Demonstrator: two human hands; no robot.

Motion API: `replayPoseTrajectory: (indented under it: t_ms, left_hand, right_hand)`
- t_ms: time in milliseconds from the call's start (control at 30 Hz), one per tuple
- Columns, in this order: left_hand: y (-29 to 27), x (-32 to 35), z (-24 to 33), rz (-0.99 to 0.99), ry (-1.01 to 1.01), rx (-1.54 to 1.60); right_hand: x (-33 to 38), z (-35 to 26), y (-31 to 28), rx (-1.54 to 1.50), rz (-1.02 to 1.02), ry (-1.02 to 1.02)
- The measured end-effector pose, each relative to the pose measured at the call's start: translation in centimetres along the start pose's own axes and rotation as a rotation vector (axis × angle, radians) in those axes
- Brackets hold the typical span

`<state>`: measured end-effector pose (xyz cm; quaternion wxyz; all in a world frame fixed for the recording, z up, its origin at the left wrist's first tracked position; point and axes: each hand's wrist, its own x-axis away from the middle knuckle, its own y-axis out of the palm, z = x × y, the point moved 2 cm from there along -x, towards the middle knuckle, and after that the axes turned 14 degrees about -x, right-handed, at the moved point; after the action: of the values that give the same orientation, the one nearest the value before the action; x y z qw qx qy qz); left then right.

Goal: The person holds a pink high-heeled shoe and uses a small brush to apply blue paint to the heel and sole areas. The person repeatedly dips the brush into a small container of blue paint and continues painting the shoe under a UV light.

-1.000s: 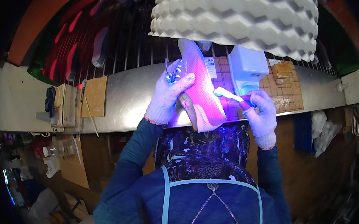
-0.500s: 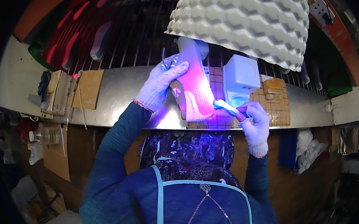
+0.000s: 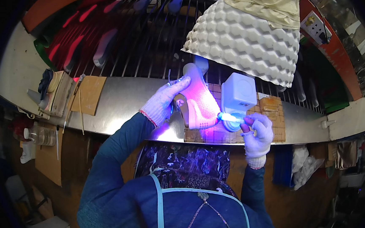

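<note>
My left hand (image 3: pixel 164 99), in a white knitted glove, grips a light-coloured shoe (image 3: pixel 202 104) by its laced side. Pink and violet light floods the shoe, and its heel end points down toward me. In my right hand (image 3: pixel 258 138), gloved with bare fingertips, a small pale brush (image 3: pixel 232 118) is pinched between thumb and fingers. The brush's tip touches or nearly touches the shoe's lower right edge. Just behind the brush stands a white boxy container (image 3: pixel 239 91) with a round dish at its base.
Cardboard (image 3: pixel 272 126) lies under the container on the metal ledge (image 3: pixel 126 103). Beyond is a rod conveyor (image 3: pixel 138 53) carrying several soles. A bumpy white cover (image 3: pixel 245 37) overhangs from the upper right. Thin sticks (image 3: pixel 81 112) and a brown board (image 3: pixel 89 94) are at left.
The view has shifted slightly. The shoe stays in my left hand, tilted a little differently, and the brush in my right hand lies flatter against the shoe's edge.
</note>
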<state>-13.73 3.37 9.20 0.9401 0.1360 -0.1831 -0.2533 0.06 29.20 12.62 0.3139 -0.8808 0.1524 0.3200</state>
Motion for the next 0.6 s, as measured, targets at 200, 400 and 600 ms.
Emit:
replayPoseTrajectory:
  t_ms: [200,400,600]
  left_hand:
    - [0.2,0.1,-0.2,-0.037,0.020,0.093]
    - [-0.9,0.4,-0.4,0.021,-0.012,0.088]
    - [-1.8,0.6,-0.7,0.027,-0.074,0.110]
  right_hand:
    - [-1.5,-1.0,-0.6,0.020,-0.093,0.039]
    - [-2.1,-2.7,-1.0,0.046,-0.123,0.048]
    - [-2.8,-4.7,-0.3,0.209,-0.069,-0.072]
